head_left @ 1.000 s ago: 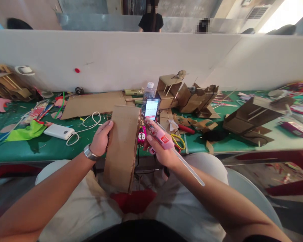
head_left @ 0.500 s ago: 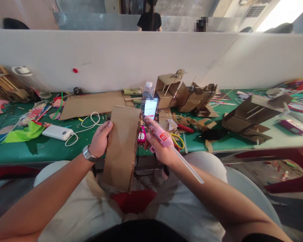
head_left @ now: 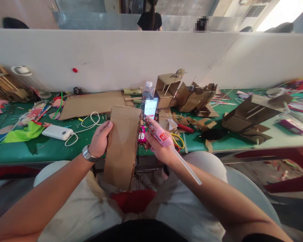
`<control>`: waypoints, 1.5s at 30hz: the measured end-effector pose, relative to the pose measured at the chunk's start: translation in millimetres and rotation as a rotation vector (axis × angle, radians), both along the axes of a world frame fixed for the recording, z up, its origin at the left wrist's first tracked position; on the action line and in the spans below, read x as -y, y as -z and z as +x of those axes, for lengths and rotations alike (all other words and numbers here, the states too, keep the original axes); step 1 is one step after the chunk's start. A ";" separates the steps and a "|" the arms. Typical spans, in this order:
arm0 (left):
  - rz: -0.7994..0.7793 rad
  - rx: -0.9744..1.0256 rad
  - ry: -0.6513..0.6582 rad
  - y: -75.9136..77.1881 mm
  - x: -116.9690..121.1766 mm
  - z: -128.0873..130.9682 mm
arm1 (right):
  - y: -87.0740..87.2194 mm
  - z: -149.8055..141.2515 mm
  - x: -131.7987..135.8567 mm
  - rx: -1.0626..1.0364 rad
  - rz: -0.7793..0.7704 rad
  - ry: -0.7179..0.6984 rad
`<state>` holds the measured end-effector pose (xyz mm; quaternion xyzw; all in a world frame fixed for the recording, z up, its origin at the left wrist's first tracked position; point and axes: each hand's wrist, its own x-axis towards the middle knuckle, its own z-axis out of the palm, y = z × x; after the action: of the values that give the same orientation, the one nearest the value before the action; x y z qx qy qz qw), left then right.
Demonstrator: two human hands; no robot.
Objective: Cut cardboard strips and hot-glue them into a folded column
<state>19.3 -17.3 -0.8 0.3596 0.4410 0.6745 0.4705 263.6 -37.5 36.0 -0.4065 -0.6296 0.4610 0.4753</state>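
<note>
My left hand (head_left: 100,139) grips the left edge of a long brown cardboard piece (head_left: 122,148), thumb on its face and the other fingers hidden behind. The piece is held tilted over my lap at the table's front edge. In my right hand (head_left: 158,148) is a pink hot glue gun (head_left: 159,133), with a clear glue stick (head_left: 188,166) poking out of its back end over my forearm. The gun's nozzle is close to the upper right edge of the cardboard; whether it touches, I cannot tell. A lit phone (head_left: 150,108) stands just beyond the nozzle.
Cardboard constructions (head_left: 249,114) stand to the right and behind the phone, beside a plastic bottle (head_left: 148,90). On the left lie a white power bank (head_left: 57,132) with its cable, a green cloth (head_left: 25,131) and a flat cardboard sheet (head_left: 93,103). Red-handled scissors (head_left: 185,128) rest at right.
Both hands keep nearly the same place. The cardboard and the glue gun have shifted only very slightly.
</note>
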 end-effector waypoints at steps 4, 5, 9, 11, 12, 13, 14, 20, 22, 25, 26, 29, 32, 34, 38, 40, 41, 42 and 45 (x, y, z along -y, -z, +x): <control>-0.005 0.011 0.025 -2.2 0.7 1.0 | 3.6 1.2 -1.1 -0.007 0.019 0.003; -0.002 0.007 0.020 -2.6 1.0 1.3 | 3.8 1.4 -1.1 -0.005 0.027 0.007; -0.001 -0.005 0.008 -2.8 1.5 1.9 | 3.3 1.5 -1.3 0.025 0.065 0.013; -0.004 -0.006 0.016 -2.5 1.6 1.9 | 2.7 1.4 -1.5 0.041 0.066 0.011; -0.004 -0.007 0.014 -2.4 1.7 1.8 | 2.3 1.2 -1.5 0.048 0.065 0.012; -0.002 -0.008 0.010 -2.3 1.8 1.7 | 1.9 1.1 -1.3 0.053 0.062 0.013; 0.001 -0.008 0.003 -2.2 1.9 1.5 | 1.5 0.9 -1.1 0.056 0.058 0.013; 0.007 -0.012 -0.028 -1.7 2.0 0.6 | 1.1 0.6 0.2 0.068 0.050 0.025; 0.008 -0.014 -0.027 -1.8 1.9 0.5 | 1.7 0.8 0.0 0.083 0.044 0.028; 0.005 -0.003 0.006 -3.5 2.0 1.0 | 3.1 1.0 -1.0 0.088 0.058 0.030; 0.003 0.002 0.021 -4.4 2.2 1.4 | 3.7 1.1 -1.3 0.087 0.064 0.027; -0.004 0.014 0.047 -7.2 3.0 2.5 | 5.5 1.2 -2.1 0.090 0.065 0.019; -0.005 0.024 0.056 -8.2 3.3 3.0 | 7.8 1.5 -2.6 0.093 0.063 0.017; -0.002 0.026 0.048 -8.0 2.9 2.8 | 9.6 1.9 -2.9 0.093 0.062 0.016; -0.007 0.014 0.057 -8.1 2.1 2.0 | 12.2 3.0 -3.2 0.109 0.049 0.018; -0.009 0.011 0.073 -8.8 2.0 1.9 | 12.3 3.1 -2.7 0.119 0.047 0.023; -0.007 0.010 0.072 -9.3 2.0 1.9 | 12.0 3.0 -2.4 0.120 0.047 0.025; -0.004 0.010 0.064 -9.7 2.0 2.0 | 11.7 2.9 -2.0 0.120 0.046 0.023; -0.004 0.004 0.048 -10.5 2.3 2.1 | 11.3 2.4 -1.5 0.112 0.038 0.023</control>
<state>21.5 -19.6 9.7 0.3676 0.4326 0.6629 0.4882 266.0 -36.1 24.7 -0.4299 -0.6589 0.4202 0.4522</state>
